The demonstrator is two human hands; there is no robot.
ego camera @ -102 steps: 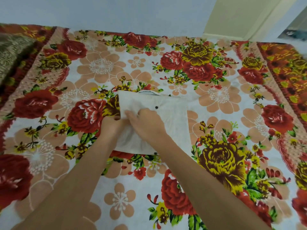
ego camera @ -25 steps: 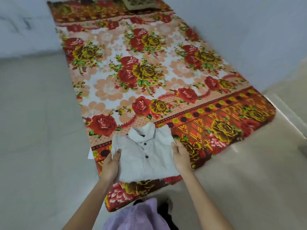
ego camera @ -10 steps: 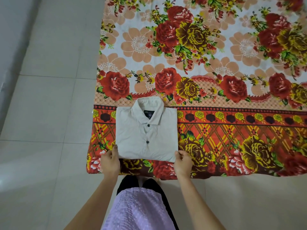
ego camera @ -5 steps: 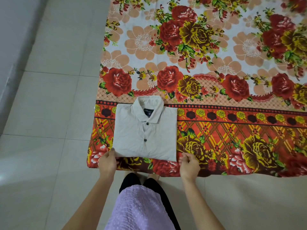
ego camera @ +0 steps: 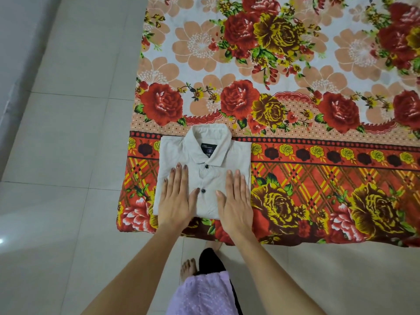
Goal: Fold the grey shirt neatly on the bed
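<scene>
Shirt of pale grey woven cotton, folded to a compact rectangle [ego camera: 205, 176], lying buttoned-face up near the left corner of the floral red, orange and cream bedspread [ego camera: 318, 173], just inside its near edge. Collar pointing away from the wearer of the camera, hem fold toward the feet; placket with two dark buttons [ego camera: 203, 190] running straight along that same near-to-far line. Long axis hard to call, the packet being close to square, perhaps slightly wider across than deep.

Left hand [ego camera: 176, 198] spread flat, palm down, on the left half of the front; right hand [ego camera: 235, 201] likewise flat on the right half. Both open, pressing rather than gripping, nothing pinched between fingers.

Fabric judged light, soft and limp, with no stiffness beyond the collar, so likely to slump or shed its folds if lifted by one corner. Best taken by sliding flat palms under both side edges, or pinching the two near corners together with all layers caught. Not slippery on the bedspread, not fragile.
</scene>
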